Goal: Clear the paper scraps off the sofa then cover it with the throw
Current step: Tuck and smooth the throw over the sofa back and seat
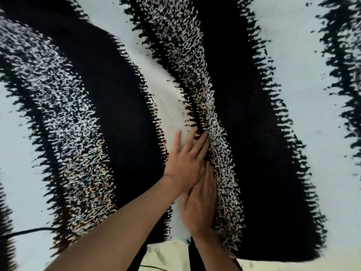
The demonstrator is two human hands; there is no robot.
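Two hands lie flat on the black-and-white striped throw (109, 98), which is spread so wide that it fills the view and hides the sofa beneath it. The left hand (185, 163) has its fingers straight and slightly spread, pressing the cloth and gripping nothing. The right hand (199, 210), blurred, lies just below it with its extended fingers partly under the left one, and it also holds nothing. Both sit against a raised fold (216, 137) that runs up the speckled stripe. That fold is the likely trouble: a sideways push with flat palms may only move the ridge along instead of flattening it, or drag the whole throw off-centre. The lower hem (273, 258) hangs over pale floor (168, 255), so a strong stroke toward the person could pull more cloth down and bare the far side. Whether any paper scraps are trapped underneath cannot be told. A black cable (29, 230) lies by the left hem and could snag it
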